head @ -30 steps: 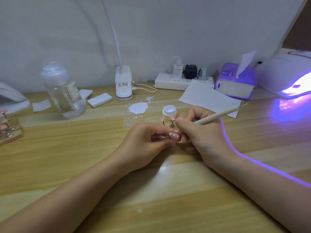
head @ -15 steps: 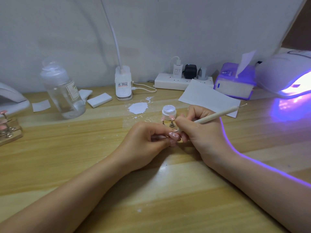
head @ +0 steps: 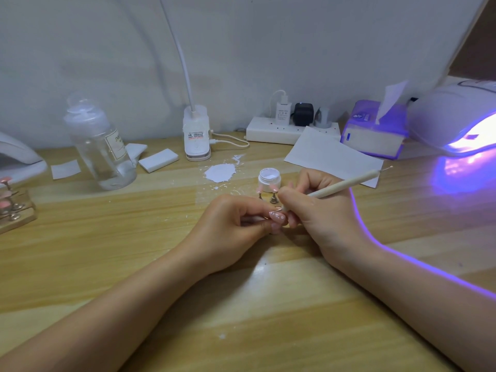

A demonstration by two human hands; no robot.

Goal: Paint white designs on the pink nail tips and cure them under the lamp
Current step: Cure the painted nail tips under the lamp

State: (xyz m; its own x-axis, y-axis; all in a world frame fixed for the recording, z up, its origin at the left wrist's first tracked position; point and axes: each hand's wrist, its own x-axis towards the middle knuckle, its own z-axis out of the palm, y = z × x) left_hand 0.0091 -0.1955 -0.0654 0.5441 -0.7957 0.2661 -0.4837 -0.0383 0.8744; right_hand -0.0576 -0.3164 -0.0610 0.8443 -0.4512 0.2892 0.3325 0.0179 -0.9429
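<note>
Right hand: the right hand point(head: 316, 210) grips a cream dotting pen point(head: 346, 185) between thumb and fingers, its fine tip touching the nail tip, its far end slanting up to the right.
Left hand: the left hand point(head: 230, 226) has its fingers curled, pinching a pink nail tip point(head: 277, 217) that carries small white marks; what it is mounted on is hidden by the fingers.
Just beyond the hands: two more pink nail tips on metal stands point(head: 273, 196) sit in front of an open white gel pot point(head: 269, 178).
Table: the wooden table point(head: 107, 251) bears a white paint blob point(head: 220, 172) with scattered flecks left of the pot.
Right side: the curing lamp point(head: 456, 119) glows violet at the far right edge, well apart from the hands; a tissue box point(head: 373, 130) sits beside it, and a white paper sheet point(head: 330, 154) lies in front of the box.
Back edge: a power strip point(head: 281, 128) with plugs, and the clip base of a desk lamp point(head: 196, 132).
Left side: a clear pump bottle point(head: 99, 146), a white block point(head: 158, 160), and at the far left a wooden holder point(head: 14, 208) with more pink tips on stands.
</note>
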